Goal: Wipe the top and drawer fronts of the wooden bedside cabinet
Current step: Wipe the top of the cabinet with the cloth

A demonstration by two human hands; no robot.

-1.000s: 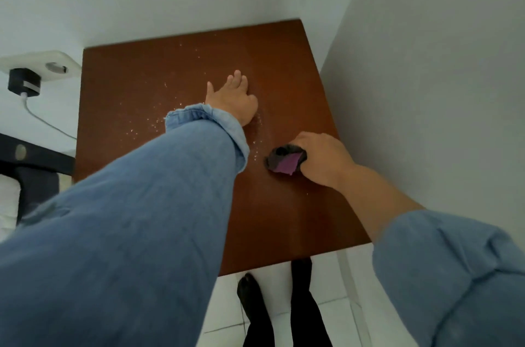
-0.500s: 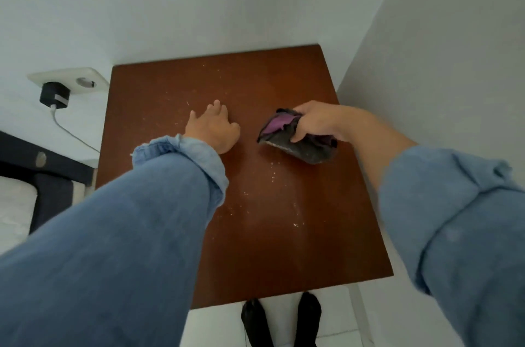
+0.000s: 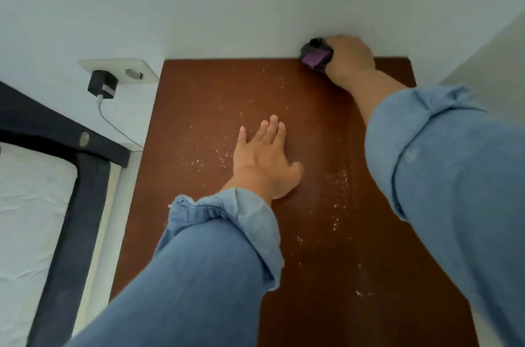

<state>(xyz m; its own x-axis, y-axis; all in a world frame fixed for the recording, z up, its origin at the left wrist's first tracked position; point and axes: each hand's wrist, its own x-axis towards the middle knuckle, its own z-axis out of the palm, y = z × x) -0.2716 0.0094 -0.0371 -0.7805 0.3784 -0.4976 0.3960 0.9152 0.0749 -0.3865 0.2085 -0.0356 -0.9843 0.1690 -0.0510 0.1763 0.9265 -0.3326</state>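
The reddish-brown top of the wooden bedside cabinet fills the middle of the head view, speckled with white crumbs and dust. My left hand lies flat on the middle of the top, fingers straight and pointing to the back wall. My right hand grips a bunched dark cloth with a purple patch at the back right of the top, against the wall. The drawer fronts are hidden from this angle.
White walls close in behind and to the right of the cabinet. A wall socket with a black charger and white cable sits at the left. A dark bed frame and white mattress lie at the left.
My right hand has carried the cloth from the middle right of the top to the back edge by the wall. My left hand stays on the top, its fingers now spread flat.
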